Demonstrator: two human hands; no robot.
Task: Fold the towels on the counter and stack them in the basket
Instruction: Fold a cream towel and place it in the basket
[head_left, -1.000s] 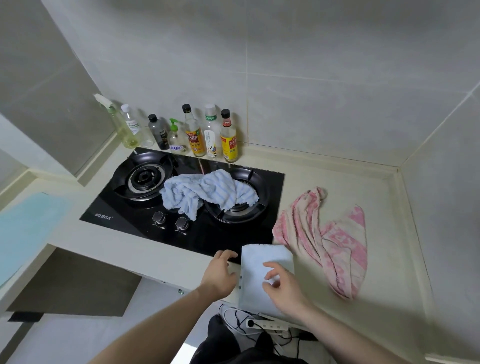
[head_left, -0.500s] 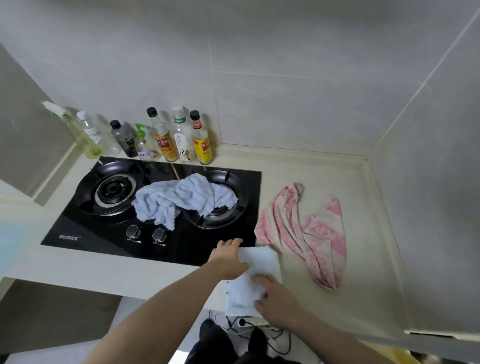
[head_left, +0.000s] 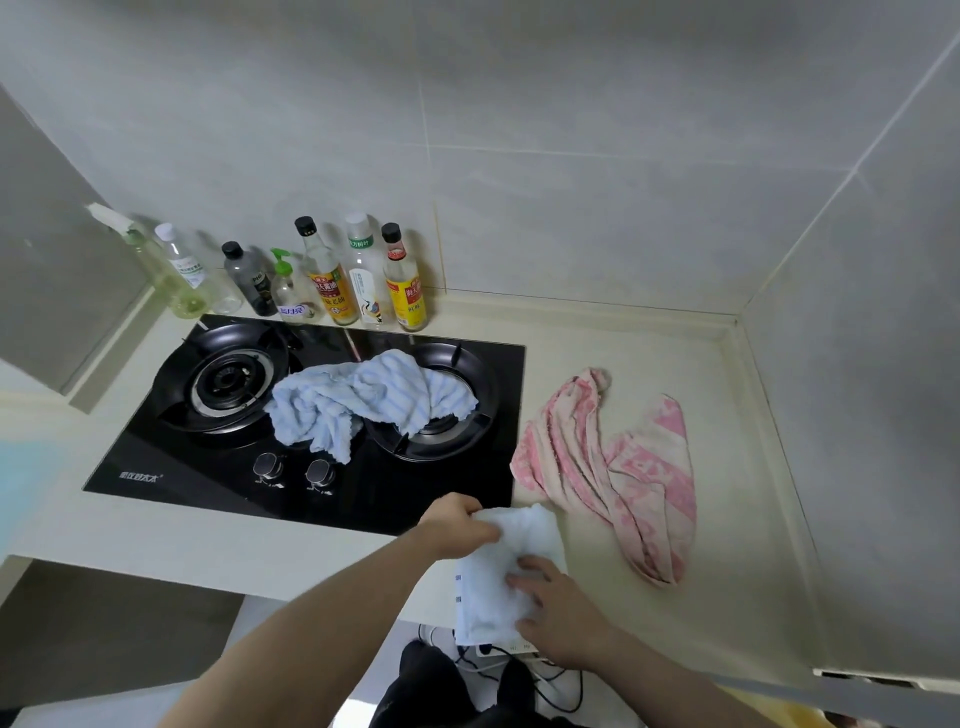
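A small white towel (head_left: 491, 587) lies folded at the counter's front edge, hanging slightly over it. My left hand (head_left: 454, 522) grips its far end, which is lifted and bunched. My right hand (head_left: 558, 605) rests on its near part with fingers spread and slightly bent. A crumpled light blue striped towel (head_left: 363, 400) lies across the black gas stove (head_left: 208, 467). A crumpled pink and white towel (head_left: 608, 467) lies on the cream counter (head_left: 727, 571) to the right. No basket is in view.
Several bottles (head_left: 332, 280) stand in a row against the back wall behind the stove. Tiled walls close the counter at the back and right. Two stove knobs (head_left: 293, 470) sit near the stove's front. Cables and a power strip (head_left: 519, 652) lie on the floor below.
My left hand has gone from lying flat on the white towel to gripping and lifting its far end. The camera has turned slightly to the right.
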